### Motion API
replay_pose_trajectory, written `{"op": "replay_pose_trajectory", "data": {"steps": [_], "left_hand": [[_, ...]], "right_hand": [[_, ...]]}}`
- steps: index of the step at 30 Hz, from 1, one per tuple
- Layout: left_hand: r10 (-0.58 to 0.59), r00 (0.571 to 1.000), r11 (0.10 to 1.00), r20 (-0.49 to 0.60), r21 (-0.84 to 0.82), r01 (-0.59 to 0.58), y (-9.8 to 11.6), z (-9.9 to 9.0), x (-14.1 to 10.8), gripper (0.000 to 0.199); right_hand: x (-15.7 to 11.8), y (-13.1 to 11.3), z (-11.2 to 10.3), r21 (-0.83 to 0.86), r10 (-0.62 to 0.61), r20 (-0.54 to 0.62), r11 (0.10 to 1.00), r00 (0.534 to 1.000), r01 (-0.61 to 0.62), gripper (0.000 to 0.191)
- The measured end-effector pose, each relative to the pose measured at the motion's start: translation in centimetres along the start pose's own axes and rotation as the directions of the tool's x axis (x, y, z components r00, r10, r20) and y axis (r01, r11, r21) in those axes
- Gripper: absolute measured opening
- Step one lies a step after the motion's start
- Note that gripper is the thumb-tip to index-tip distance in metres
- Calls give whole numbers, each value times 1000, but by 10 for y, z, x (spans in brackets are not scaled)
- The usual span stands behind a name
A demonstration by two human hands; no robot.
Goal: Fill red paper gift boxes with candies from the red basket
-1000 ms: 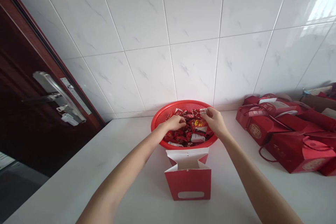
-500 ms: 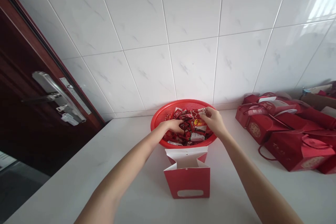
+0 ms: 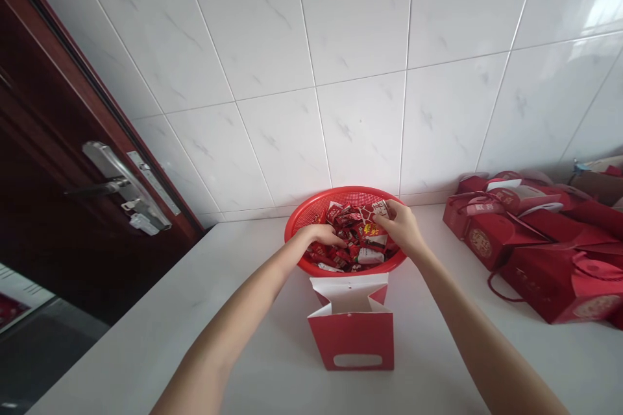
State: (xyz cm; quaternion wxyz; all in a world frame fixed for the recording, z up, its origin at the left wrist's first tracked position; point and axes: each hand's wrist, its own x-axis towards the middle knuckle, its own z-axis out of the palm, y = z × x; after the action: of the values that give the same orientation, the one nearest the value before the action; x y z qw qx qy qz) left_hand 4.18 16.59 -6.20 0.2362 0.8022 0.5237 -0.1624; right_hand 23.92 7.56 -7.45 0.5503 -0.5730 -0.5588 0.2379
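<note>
A red plastic basket (image 3: 311, 204) holds many wrapped sweets (image 3: 346, 217) in red, white and yellow. My left hand (image 3: 327, 235) reaches into its left side, fingertips down among the sweets; what they hold, if anything, is hidden. At the basket's right side my right hand (image 3: 400, 225) pinches a red-and-white packet (image 3: 374, 211) between thumb and fingers. In front of the basket stands a red paper box (image 3: 355, 337), open at the top, with a white inside and an oval window low on its front.
Several red gift boxes (image 3: 540, 272) with cord handles crowd the table's right side. A tiled wall (image 3: 360, 130) rises behind the white table (image 3: 263, 356). A dark red door (image 3: 63, 175) with a metal handle is at the left.
The view has shifted slightly, moving the scene a little to the right. My left fingers have moved slightly deeper among the sweets. My right hand keeps its pinch on the packet.
</note>
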Motion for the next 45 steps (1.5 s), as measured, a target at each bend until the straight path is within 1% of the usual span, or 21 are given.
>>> {"op": "replay_pose_trajectory", "data": {"steps": [5,8,13,16,19,24,29,31,36,39,42,45], "left_hand": [[48,995,995,89,-93,-39,2,-6,-9,39],[62,989,992,133,-118,-46,4,-8,-11,33],[44,989,993,142,-113,-29,3,-6,-4,20],[20,989,994,145,-107,-5,2,-4,-1,22],[34,988,991,153,-133,-13,1,-4,0,21],[106,977,967,186,-249,-58,0,-3,0,19],[182,966,910,186,-404,-93,0,-2,-6,19],[201,964,884,173,-456,-103,0,-2,-9,20],[262,957,810,124,-568,-148,0,-3,-12,29],[311,946,742,96,-646,-178,-1,-4,-12,32],[342,940,630,-12,-739,-239,-1,-6,-11,41],[295,937,534,-188,-781,-324,-2,-7,-10,49]], "right_hand": [[0,-1,-1,-1,-8,-2,1000,1000,8,27],[-1,-2,-1,-7,-3,-2,1000,1000,3,27],[-1,-2,0,-8,-1,6,1000,1000,1,25],[0,-1,0,-9,-3,5,1000,1000,3,25],[0,-1,-1,-14,-5,-1,1000,1000,5,26],[0,-2,-1,-17,-4,6,1000,1000,4,24],[-1,-4,-1,-14,-8,10,1000,1000,8,27],[-1,-4,-1,-12,-9,12,1000,1000,9,27],[-1,-3,-1,-5,-8,10,1000,1000,8,26],[0,-2,-1,1,-5,7,1000,1000,5,25],[1,0,0,11,-5,-2,1000,1000,5,25],[1,2,0,29,-12,-7,999,1000,12,25]]}}
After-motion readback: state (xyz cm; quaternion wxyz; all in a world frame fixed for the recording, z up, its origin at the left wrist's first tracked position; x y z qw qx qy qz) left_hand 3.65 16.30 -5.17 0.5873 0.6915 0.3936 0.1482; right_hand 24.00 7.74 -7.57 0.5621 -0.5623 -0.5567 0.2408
